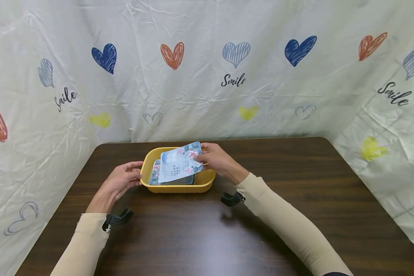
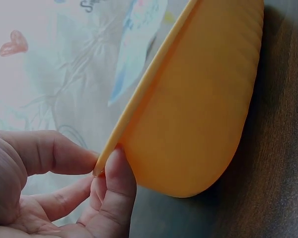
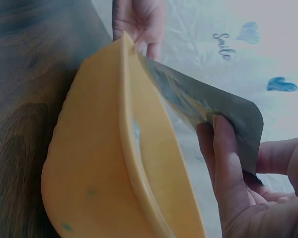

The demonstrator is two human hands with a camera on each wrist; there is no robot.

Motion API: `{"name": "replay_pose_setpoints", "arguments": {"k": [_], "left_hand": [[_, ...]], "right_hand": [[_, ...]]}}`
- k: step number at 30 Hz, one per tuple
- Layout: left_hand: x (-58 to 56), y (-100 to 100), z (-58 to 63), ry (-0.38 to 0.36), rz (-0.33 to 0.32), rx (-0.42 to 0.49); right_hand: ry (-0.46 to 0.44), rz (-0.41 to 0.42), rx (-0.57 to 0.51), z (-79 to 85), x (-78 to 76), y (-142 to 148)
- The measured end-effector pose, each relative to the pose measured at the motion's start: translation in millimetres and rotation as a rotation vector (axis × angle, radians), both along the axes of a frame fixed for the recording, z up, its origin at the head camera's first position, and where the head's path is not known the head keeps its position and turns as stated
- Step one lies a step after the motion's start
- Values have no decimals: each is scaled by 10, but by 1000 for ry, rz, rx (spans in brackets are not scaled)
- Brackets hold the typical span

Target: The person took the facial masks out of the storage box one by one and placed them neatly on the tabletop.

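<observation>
A yellow plastic basket [image 1: 179, 189] stands on the table, its rim pinched at the left end between thumb and fingers of my left hand [image 1: 125, 178]. Over its opening, my right hand [image 1: 218, 159] holds a light blue floral pouch [image 1: 179, 163] by the right edge, thumb on the printed face. The silvery back of this pouch [image 3: 203, 99] shows in the right wrist view, with fingers pressed against it. Beneath, a second floral pouch [image 1: 154, 174] lies in the basket, partly covered by the held one. In the left wrist view, the left fingers grip the basket rim [image 2: 120, 126].
The dark brown wooden table [image 1: 179, 230] extends around the basket on all sides. Behind it hangs a white curtain [image 1: 200, 88] printed with hearts and the word Smile. Each wrist wears a black band device [image 1: 119, 218].
</observation>
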State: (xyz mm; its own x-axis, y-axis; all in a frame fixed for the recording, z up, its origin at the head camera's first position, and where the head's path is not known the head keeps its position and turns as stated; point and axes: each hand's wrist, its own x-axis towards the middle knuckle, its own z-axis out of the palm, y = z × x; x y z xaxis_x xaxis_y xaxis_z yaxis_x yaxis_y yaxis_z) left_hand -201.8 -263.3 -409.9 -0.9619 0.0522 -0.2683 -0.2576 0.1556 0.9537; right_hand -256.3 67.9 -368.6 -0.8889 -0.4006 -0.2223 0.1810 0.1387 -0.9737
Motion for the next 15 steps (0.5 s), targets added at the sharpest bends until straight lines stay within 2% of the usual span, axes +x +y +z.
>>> {"name": "replay_pose_setpoints", "arguments": {"k": [15], "left_hand": [[-6, -28, -13, -17, -12, 22]], "right_hand": [[-10, 34, -172, 81, -10, 632]]}}
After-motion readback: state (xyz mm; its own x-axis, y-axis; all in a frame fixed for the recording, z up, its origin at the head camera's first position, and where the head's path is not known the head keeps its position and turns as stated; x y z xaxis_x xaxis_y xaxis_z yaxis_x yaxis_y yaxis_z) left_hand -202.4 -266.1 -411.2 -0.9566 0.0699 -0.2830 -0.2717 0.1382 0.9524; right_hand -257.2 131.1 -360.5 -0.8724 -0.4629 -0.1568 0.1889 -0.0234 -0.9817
